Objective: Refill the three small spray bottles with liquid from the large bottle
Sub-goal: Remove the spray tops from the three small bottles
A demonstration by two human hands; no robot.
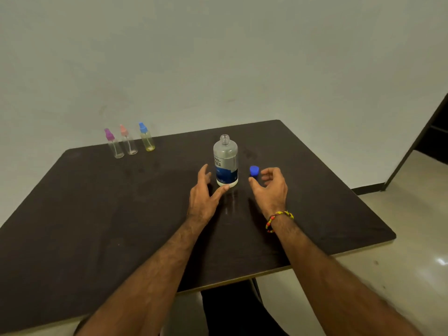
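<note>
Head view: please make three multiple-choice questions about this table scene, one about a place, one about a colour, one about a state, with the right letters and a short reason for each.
1. Where does the blue cap lie?
A. on the large bottle's neck
B. on the table, right of the large bottle
C. beside the spray bottles

2. Which spray bottle holds yellowish liquid?
A. purple-topped
B. pink-topped
C. blue-topped

3. In what state is the large bottle?
A. upright, uncapped
B. upright, capped
C. lying on its side

Answers:
1 B: the cap rests on the table, just beyond the right hand.
2 C: only the blue-topped bottle looks yellow; the purple-topped bottle and the pink-topped bottle look clear.
3 A: its threaded neck is bare, and it stands by the left hand.
</note>
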